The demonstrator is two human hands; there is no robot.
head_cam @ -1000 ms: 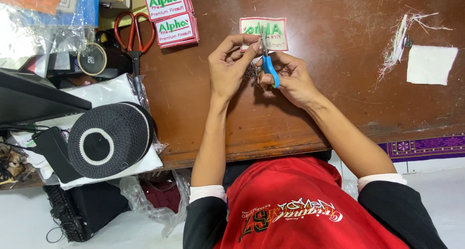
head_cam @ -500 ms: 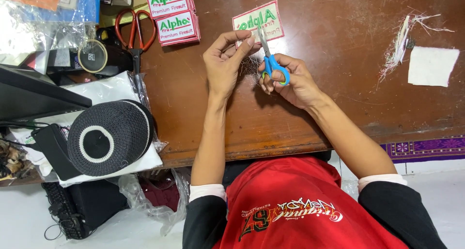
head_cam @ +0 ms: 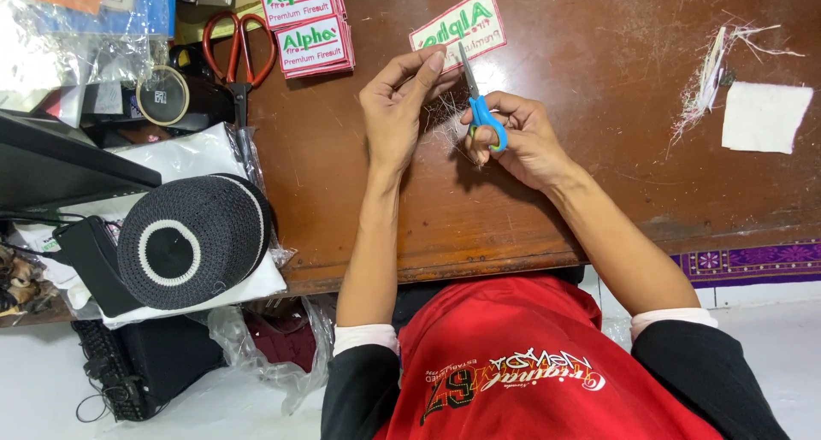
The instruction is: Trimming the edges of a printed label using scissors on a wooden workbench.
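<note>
Right hand (head_cam: 522, 141) clamps blue-handled scissors (head_cam: 479, 106); left hand (head_cam: 398, 106) fingertips pinched together on fine threads (head_cam: 445, 119) just beside the blades.

Both forearms reach forward, left hand (head_cam: 395, 106) raised in a pinching grip, right hand (head_cam: 518, 136) curled closed

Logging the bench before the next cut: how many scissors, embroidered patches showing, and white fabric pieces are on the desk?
Scissors: 2, the blue-handled scissors in the right hand, and the red-handled scissors lying at the desk's far left.
Patches showing: 3, one at the left hand fingertips, two stack tops.
White fabric square: 1.
Total: 6.
</note>
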